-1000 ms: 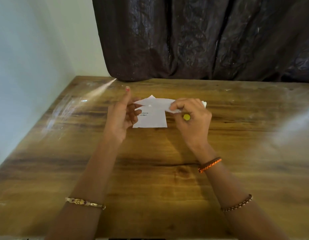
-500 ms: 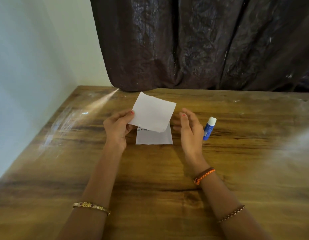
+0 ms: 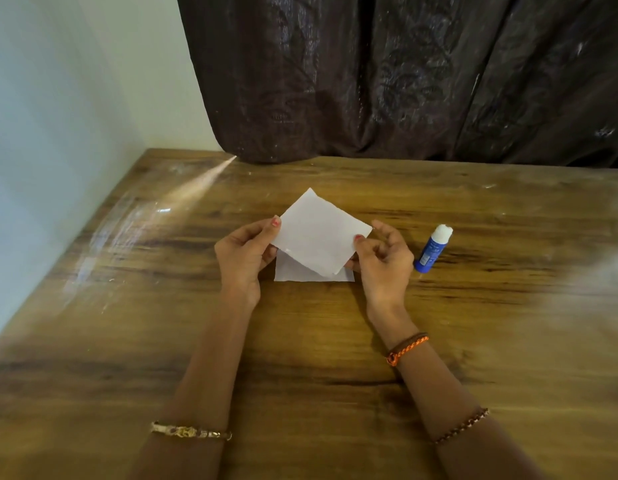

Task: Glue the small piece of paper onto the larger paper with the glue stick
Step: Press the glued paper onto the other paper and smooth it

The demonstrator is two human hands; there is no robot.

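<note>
A white square piece of paper (image 3: 318, 237) is held tilted just above the table, one corner pointing away from me. My left hand (image 3: 243, 258) pinches its left corner and my right hand (image 3: 383, 261) pinches its right corner. Under it a second white paper (image 3: 293, 273) lies flat on the wooden table (image 3: 300, 341), mostly covered, with only its near edge showing. The glue stick (image 3: 433, 249), blue with a white top, stands on the table just right of my right hand, with nothing touching it.
A dark curtain (image 3: 404, 81) hangs along the table's far edge. A pale wall (image 3: 58, 133) runs along the left side. Bracelets sit on both my wrists.
A second ago my right hand held the glue stick over the papers; it then set it down on the right. Now that hand has taken the right corner of the lifted paper.
</note>
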